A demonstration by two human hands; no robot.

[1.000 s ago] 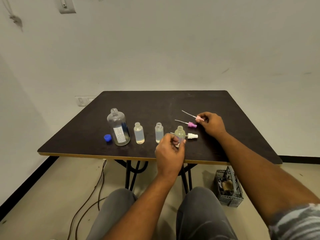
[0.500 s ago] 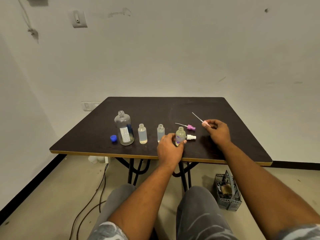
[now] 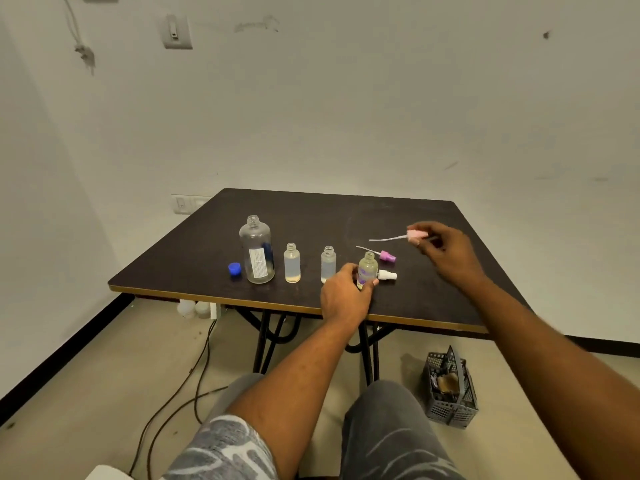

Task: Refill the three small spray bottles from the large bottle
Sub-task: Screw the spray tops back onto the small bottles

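Note:
On the dark table (image 3: pixel 311 216) stands the large clear bottle (image 3: pixel 256 251), uncapped, its blue cap (image 3: pixel 234 269) lying to its left. Three small open bottles stand in a row to its right: one (image 3: pixel 292 262), a second (image 3: pixel 328 264), and a third with a purple label (image 3: pixel 367 270). My left hand (image 3: pixel 344 294) grips the third bottle at its base. My right hand (image 3: pixel 443 249) holds a light pink spray head (image 3: pixel 415 234) above the table, its dip tube pointing left. A purple spray head (image 3: pixel 386 255) and a white spray head (image 3: pixel 387 275) lie beside the third bottle.
A grey plastic basket (image 3: pixel 450 393) sits on the floor under the table's right side. Cables (image 3: pixel 180 386) trail across the floor on the left. White containers (image 3: pixel 192 308) stand by the wall under the table's left edge. My knees are below the near table edge.
My right hand has lifted the light pink spray head off the table and turned its tube to point left. My left hand stays on the labelled small bottle. The camera tilted up.

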